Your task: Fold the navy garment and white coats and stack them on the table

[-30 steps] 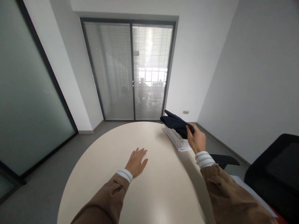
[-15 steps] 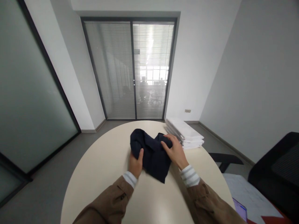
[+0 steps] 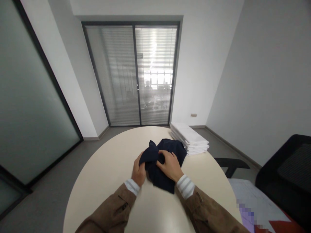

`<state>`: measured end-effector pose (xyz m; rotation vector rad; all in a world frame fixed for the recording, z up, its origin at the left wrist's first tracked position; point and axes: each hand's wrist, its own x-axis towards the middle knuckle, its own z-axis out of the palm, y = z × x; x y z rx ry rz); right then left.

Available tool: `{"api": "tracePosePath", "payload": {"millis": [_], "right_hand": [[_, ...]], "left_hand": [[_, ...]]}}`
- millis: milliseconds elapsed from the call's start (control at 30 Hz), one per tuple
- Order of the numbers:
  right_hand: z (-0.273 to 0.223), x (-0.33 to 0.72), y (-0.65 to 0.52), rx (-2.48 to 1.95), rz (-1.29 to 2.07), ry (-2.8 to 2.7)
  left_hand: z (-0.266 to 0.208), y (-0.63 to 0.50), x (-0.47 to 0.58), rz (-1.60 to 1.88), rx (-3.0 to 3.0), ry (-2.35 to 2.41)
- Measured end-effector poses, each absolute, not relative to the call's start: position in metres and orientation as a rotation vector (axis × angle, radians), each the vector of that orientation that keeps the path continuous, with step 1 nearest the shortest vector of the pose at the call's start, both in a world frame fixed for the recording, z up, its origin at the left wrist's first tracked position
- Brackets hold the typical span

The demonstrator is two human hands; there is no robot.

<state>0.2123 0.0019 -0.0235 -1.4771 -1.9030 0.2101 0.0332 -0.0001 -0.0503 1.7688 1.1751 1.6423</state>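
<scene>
Two grips [image 3: 139, 170] [image 3: 172, 165] clamped on navy cloth [image 3: 160, 178]; white stack [image 3: 189, 135] just beside it; black chair [image 3: 288, 171] near round table [image 3: 104, 174]

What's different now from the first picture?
The dark cloth has moved left and closer to the person, no longer hiding most of the white pile. The left hand, flat on the table before, has taken hold of it; the right hand still holds it. The white pile and chair stayed put.
</scene>
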Motion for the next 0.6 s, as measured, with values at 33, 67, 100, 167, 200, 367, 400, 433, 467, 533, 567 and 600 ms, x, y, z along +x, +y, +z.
{"api": "tracePosePath", "payload": {"millis": [33, 67, 100, 167, 200, 367, 400, 433, 467, 533, 567, 600], "right_hand": [[-0.022, 0.212, 0.002, -1.504, 0.206, -1.879], [-0.019, 0.214, 0.003, -1.528, 0.223, -1.846], [-0.014, 0.218, 0.004, -1.541, 0.251, -1.801], [0.005, 0.232, 0.006, -1.518, 0.319, -1.686], [0.019, 0.24, 0.007, -1.47, 0.334, -1.623], [0.106, 0.26, -0.013, -1.092, 0.855, -1.489], [0.12, 0.256, -0.02, -1.007, 0.974, -1.499], [0.131, 0.25, -0.029, -0.929, 1.089, -1.52], [0.139, 0.242, -0.036, -0.856, 1.198, -1.547], [0.145, 0.227, -0.049, -0.744, 1.35, -1.587], [0.143, 0.222, -0.052, -0.707, 1.395, -1.611], [0.138, 0.219, -0.052, -0.683, 1.415, -1.633]], "left_hand": [[-0.051, 0.001, 0.031, 1.642, 1.728, 1.227], [-0.05, 0.003, 0.026, 1.651, 1.675, 1.287], [-0.046, 0.007, 0.019, 1.669, 1.608, 1.351], [-0.033, 0.016, 0.0, 1.727, 1.444, 1.472], [-0.023, 0.02, -0.011, 1.756, 1.368, 1.51], [0.026, -0.004, -0.019, 2.08, 1.36, 1.52], [0.03, -0.015, -0.009, 2.025, 1.537, 1.402], [0.031, -0.027, 0.003, 1.884, 1.726, 1.265], [0.029, -0.037, 0.015, 1.702, 1.89, 1.15], [0.019, -0.049, 0.036, 1.423, 2.026, 1.052], [0.013, -0.05, 0.041, 1.38, 2.009, 1.076], [0.009, -0.049, 0.041, 1.384, 1.97, 1.136]]}}
